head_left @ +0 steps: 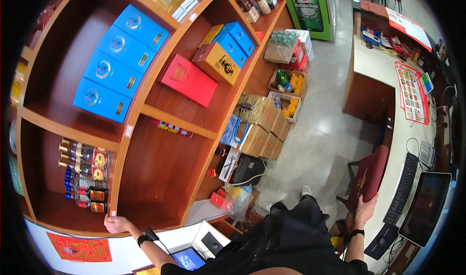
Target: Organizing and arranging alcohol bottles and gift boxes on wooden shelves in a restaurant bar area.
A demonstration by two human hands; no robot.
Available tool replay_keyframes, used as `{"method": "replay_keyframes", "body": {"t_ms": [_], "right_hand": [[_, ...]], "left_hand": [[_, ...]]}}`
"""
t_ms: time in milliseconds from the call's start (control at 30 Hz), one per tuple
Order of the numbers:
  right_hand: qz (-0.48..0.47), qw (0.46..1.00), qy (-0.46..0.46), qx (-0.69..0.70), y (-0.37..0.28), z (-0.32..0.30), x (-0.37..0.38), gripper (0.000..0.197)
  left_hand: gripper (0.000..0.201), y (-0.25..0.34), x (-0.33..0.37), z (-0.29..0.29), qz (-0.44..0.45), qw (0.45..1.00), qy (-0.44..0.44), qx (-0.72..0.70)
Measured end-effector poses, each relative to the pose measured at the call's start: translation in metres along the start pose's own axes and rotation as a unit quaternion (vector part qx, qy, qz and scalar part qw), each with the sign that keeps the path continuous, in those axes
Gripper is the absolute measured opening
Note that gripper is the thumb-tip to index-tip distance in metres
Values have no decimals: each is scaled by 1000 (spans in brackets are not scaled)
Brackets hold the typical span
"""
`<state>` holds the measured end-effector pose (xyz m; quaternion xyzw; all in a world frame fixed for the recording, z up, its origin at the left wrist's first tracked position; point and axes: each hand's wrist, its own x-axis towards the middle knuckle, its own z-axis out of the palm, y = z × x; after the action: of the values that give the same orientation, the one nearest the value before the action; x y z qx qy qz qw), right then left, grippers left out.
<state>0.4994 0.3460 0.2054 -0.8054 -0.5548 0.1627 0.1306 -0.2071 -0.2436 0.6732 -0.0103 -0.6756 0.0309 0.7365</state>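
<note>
Blue boxes (119, 61) above bottle shelf (73, 139)

Glossy reddish wooden shelf (145, 111), shiny blue cardboard boxes (119, 61), glass bottles (82, 178), plain brown cartons (262, 127), dark red cloth chair (371, 173), polished grey floor (320, 129).

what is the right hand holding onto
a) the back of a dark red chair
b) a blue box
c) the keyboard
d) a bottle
a: the right hand grips the back of the dark red chair beside the counter, while the left hand rests on the shelf edge.
</note>
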Motion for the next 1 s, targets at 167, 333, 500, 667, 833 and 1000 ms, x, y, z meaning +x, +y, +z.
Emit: {"method": "replay_keyframes", "body": {"t_ms": [167,333,500,667,833,1000], "right_hand": [[43,999,-14,-16,-1,-8,11,83],[24,998,12,-56,4,-11,24,81],[16,999,18,-39,5,-20,30,81],[21,999,4,-39,11,-21,31,82],[18,1000,5,-23,12,-17,38,84],[11,1000,13,-15,0,-9,51,83]], "left_hand": [[34,2,4,1,-84,993,-82,-2],[38,0,1,-7,-85,994,-54,51],[40,3,4,-18,-114,987,-106,50],[39,7,13,-21,-101,980,-157,63],[35,7,20,-21,-42,969,-235,66],[39,44,-13,-42,101,961,-203,159]]}}
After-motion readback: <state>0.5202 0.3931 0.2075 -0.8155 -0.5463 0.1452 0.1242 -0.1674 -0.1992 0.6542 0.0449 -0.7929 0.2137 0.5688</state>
